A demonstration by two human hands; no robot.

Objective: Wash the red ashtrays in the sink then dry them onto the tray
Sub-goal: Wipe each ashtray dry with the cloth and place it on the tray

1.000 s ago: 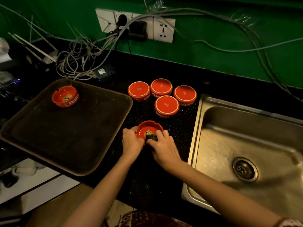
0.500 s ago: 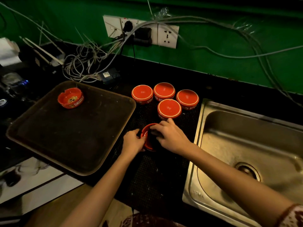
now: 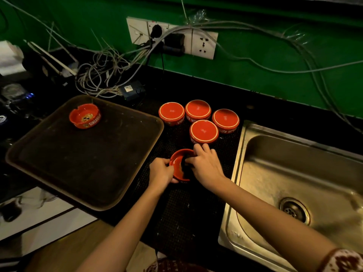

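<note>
On the counter [image 3: 255, 107], the tray [image 3: 78, 163] lies directly left of the tilted ashtray [image 3: 176, 165], which the left hand [image 3: 161, 172], nearer the tray, grips by its rim while the right hand [image 3: 206, 167] pinches a dark cloth [image 3: 185, 166] inside it.

A white socket panel [image 3: 203, 45] is set in the green wall [image 3: 275, 61], with a black plug [image 3: 156, 29] and a black adapter block [image 3: 174, 43] in its left half and grey cables [image 3: 255, 63] running off to its right. Below and left of the panel, a tangle of pale wires [image 3: 102, 75] and a small black power brick [image 3: 130, 90] lie on the black countertop [image 3: 196, 85]. Far below the panel a black mesh mat [image 3: 186, 216] covers the counter, white cabinet fronts [image 3: 49, 222] and tan floor [image 3: 64, 252] show lower left, and the light is dim and warm.
</note>
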